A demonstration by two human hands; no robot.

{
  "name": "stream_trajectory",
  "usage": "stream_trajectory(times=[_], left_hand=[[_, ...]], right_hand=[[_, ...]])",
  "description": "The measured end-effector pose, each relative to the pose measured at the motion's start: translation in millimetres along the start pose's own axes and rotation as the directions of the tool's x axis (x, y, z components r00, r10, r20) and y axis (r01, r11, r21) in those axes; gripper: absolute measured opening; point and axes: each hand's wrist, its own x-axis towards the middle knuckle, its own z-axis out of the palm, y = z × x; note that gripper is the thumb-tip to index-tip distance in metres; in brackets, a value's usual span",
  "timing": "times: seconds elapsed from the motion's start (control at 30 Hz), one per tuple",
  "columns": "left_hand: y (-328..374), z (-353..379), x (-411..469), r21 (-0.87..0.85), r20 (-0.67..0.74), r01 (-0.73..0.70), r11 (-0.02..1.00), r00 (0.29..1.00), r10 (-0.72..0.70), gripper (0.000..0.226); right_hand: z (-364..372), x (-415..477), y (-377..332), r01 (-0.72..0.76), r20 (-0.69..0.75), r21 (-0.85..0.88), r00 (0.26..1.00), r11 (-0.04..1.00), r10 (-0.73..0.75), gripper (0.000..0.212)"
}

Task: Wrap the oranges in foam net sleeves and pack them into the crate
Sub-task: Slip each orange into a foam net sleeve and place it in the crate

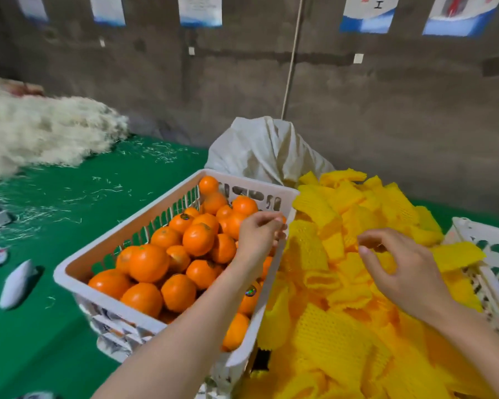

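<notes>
While the right hand [401, 269] hovers over the heap of yellow foam net sleeves [329, 326], its fingers are loosely curled, thumb and forefinger apart, gripping nothing that shows.

Left hand [260, 234]: over the right rim of the white basket [107, 240], fingers bent in toward the palm, tips close together. No orange in it; cannot tell whether the tips pinch anything small.

Oranges [147, 263]: all bare, piled high in the basket, several with stickers. None wears a sleeve.

Sleeves: loose heap just right of the basket, touching its wall and spreading to the white crate [470, 226] at the far right. One sleeve [455, 254] lies across that crate's near rim. Most of the crate's interior is out of view; no wrapped fruit is visible in the part that shows.

Surroundings: green table [69, 326] scattered with pale shreds; heap of pale shredded fibre [41, 133] at far left; tied white sack [260, 151] behind the basket.

Progress (judgement): early, or between fruits. No wrapped orange can be confirmed anywhere. Basket near full, so nearly the whole batch is left to do. Step in hand looks like picking up a sleeve with the right hand; taking an orange, wrapping it and placing it in the crate all remain.
</notes>
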Motion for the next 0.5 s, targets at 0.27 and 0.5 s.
stream_trajectory(times=[0.27,0.5], left_hand=[[-21,-91,46,0.884,-0.224,0.098,0.457,0.947,0.229,0.082],[-38,-114,61,0.879,-0.342,0.322,0.351,0.94,-0.005,0.08]], right_hand=[[30,11,-9,0.006,0.037,0.084,0.999,0.996,-0.009,0.022],[45,10,3,-0.2,0.167,0.035,0.967,0.979,0.191,0.016]])
